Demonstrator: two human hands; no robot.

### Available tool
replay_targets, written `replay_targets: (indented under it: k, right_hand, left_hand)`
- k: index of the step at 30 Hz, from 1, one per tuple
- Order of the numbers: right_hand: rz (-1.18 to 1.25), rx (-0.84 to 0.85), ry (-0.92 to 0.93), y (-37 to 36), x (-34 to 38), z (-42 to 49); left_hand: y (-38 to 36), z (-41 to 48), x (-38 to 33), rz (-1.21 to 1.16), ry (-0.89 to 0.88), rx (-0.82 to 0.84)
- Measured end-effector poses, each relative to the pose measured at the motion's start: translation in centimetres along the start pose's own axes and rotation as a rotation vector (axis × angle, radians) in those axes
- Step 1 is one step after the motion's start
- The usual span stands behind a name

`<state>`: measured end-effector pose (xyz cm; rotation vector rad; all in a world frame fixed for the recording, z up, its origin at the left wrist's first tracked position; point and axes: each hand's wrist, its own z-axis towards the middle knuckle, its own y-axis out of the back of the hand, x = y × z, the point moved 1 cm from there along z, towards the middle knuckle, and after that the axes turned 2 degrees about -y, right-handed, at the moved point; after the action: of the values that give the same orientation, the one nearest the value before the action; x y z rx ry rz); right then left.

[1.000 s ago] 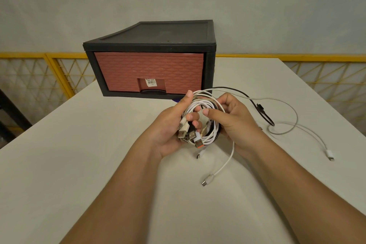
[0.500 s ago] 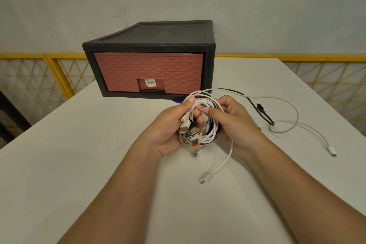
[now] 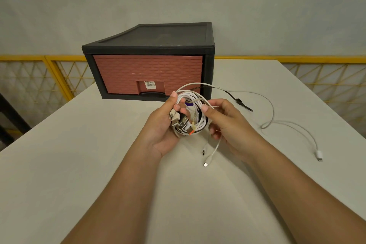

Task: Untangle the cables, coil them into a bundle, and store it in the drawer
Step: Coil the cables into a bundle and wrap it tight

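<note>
A coil of white and black cables [image 3: 195, 117] with several plugs bunched at its left hangs above the table between both hands. My left hand [image 3: 164, 125] grips the coil's left side, thumb on top. On the right side my right hand [image 3: 223, 123] pinches the strands. Two short ends with plugs [image 3: 207, 161] dangle below the coil. A loose white cable [image 3: 293, 127] trails right across the table to its plug [image 3: 319, 155], and a black cable end [image 3: 240, 103] lies beside it. The drawer unit [image 3: 150, 61], black frame with a brick-red front, stands shut behind the hands.
The white table [image 3: 79, 164] carries everything. A yellow mesh railing [image 3: 39, 77] runs behind the table on the left and right, with a grey wall beyond. A small purple thing [image 3: 191, 106] shows through the coil.
The coil has been lifted a little and the loose cables on the right have been drawn in and straightened. My right hand shifted its pinch to the coil's right side.
</note>
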<state>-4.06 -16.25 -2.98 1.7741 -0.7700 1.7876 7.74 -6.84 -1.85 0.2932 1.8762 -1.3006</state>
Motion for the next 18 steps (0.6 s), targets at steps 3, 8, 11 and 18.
replay_targets:
  k: [3, 8, 11, 18]
  right_hand:
    - [0.084, 0.106, -0.157, -0.3, -0.1, -0.3]
    - [0.277, 0.319, -0.262, -0.3, 0.4, -0.7]
    - [0.369, 0.277, -0.295, 0.0, 0.3, -0.2]
    - [0.284, 0.192, -0.244, 0.3, -0.6, 0.3]
  left_hand:
    - [0.1, 0.0, -0.3, -0.093, -0.018, 0.02]
    - [0.1, -0.1, -0.3, -0.101, -0.026, 0.073]
    - [0.3, 0.0, -0.4, -0.107, -0.023, 0.074]
    - [-0.1, -0.2, -0.1, -0.04, 0.014, 0.077]
